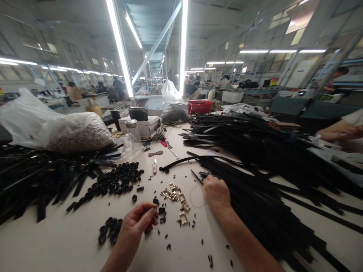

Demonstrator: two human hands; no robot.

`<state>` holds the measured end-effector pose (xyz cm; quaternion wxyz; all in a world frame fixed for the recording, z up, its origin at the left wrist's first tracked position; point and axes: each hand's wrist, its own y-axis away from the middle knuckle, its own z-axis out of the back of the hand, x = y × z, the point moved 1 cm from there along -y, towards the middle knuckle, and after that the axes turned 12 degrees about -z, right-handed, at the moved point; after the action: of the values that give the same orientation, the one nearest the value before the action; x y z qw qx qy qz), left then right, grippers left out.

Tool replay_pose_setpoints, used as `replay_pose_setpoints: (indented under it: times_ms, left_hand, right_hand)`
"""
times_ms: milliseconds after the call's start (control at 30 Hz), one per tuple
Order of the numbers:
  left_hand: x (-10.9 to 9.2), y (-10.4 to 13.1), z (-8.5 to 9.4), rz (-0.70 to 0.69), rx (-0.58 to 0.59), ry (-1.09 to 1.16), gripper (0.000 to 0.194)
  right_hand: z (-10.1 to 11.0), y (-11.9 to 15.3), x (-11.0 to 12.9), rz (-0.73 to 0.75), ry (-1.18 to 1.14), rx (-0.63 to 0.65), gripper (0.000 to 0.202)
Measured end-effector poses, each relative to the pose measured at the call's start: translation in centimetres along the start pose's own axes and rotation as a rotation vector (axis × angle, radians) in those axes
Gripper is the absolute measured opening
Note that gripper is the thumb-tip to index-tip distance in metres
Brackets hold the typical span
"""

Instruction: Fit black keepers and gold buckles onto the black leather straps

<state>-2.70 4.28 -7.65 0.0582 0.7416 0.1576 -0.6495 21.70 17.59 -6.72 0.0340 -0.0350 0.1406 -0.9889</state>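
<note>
My left hand [141, 218] is closed in a pinch above the table, close to several small black loops [162, 211]. Whatever sits between its fingertips is too small to make out. Over on the right, my right hand [217, 192] has its fingers curled round the end of a black strap [196, 176] at the edge of a strap pile [255, 204]. A thin thread [191, 199] curves on the table beside it. Gold-coloured metal buckles [173, 194] lie between my hands. Pink-handled thread snips [154, 166] rest farther back.
Black loops [121, 179] are heaped at left, beside more straps [56, 173] and a filled plastic bag [76, 130]. A glass jar [132, 130], a white box [144, 126] and a red basket [200, 106] stand behind. Another person's arm [340, 130] shows at right.
</note>
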Motion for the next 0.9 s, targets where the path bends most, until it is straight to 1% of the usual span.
replay_pose_setpoints:
  times_ms: [67,100,167,200,267,333,400,433,500,567,633,733,767,800,833,867,900]
  left_hand:
    - [0.0,-0.2,0.0,0.012,0.039,-0.015,0.038]
    - [0.0,-0.3,0.0,0.019,0.041,-0.020,0.039]
    - [-0.2,-0.5,0.0,0.026,-0.002,-0.014,0.042]
    - [-0.4,-0.6,0.0,0.024,-0.031,-0.002,0.045]
    - [-0.8,-0.6,-0.1,0.016,-0.071,0.035,0.053]
    - [-1.0,-0.7,0.0,0.027,-0.055,0.069,0.059]
    - [-1.1,-0.7,0.1,0.063,-0.028,0.087,0.058]
    - [-1.0,-0.6,0.2,0.082,-0.023,0.094,0.056]
    - [-1.0,-0.6,0.3,0.118,-0.031,0.110,0.049]
    - [-0.9,-0.5,0.2,0.153,-0.036,0.138,0.042]
    - [-0.9,-0.3,0.0,0.173,-0.037,0.165,0.039]
    - [-0.9,-0.2,-0.3,0.185,-0.023,0.183,0.036]
    - [-0.8,-0.1,-0.3,0.189,-0.019,0.188,0.036]
    - [-0.8,-0.1,-0.3,0.191,-0.021,0.195,0.035]
    - [-0.8,-0.1,-0.3,0.185,-0.031,0.208,0.035]
    - [-0.8,-0.1,-0.2,0.168,-0.051,0.226,0.036]
    - [-0.9,-0.1,-0.2,0.144,-0.073,0.249,0.038]
  right_hand:
    - [0.6,0.2,0.3,-0.003,-0.028,-0.029,0.022]
    - [1.0,0.4,0.5,0.005,-0.057,-0.039,0.024]
    - [1.8,1.2,1.1,0.060,-0.201,-0.028,0.026]
    - [2.1,1.7,1.5,0.110,-0.313,0.006,0.026]
    - [2.7,2.8,2.4,0.224,-0.575,0.137,0.025]
    - [2.9,3.7,3.1,0.299,-0.783,0.317,0.025]
    - [2.9,4.3,3.6,0.318,-0.913,0.489,0.024]
    - [3.0,4.5,3.8,0.313,-0.956,0.554,0.023]
    - [3.1,4.8,4.1,0.301,-0.992,0.627,0.023]
    - [3.4,4.9,4.3,0.304,-0.967,0.619,0.020]
    - [3.7,5.0,4.5,0.314,-0.926,0.571,0.014]
    - [4.0,5.4,4.9,0.317,-0.926,0.518,0.023]
    - [4.0,5.5,5.0,0.308,-0.948,0.527,0.024]
    - [4.0,5.6,5.0,0.289,-0.984,0.570,0.021]
    - [4.0,5.7,5.1,0.256,-1.038,0.660,0.016]
    - [3.9,5.8,5.1,0.209,-1.119,0.791,0.013]
    - [3.9,5.9,5.1,0.157,-1.225,0.940,0.016]
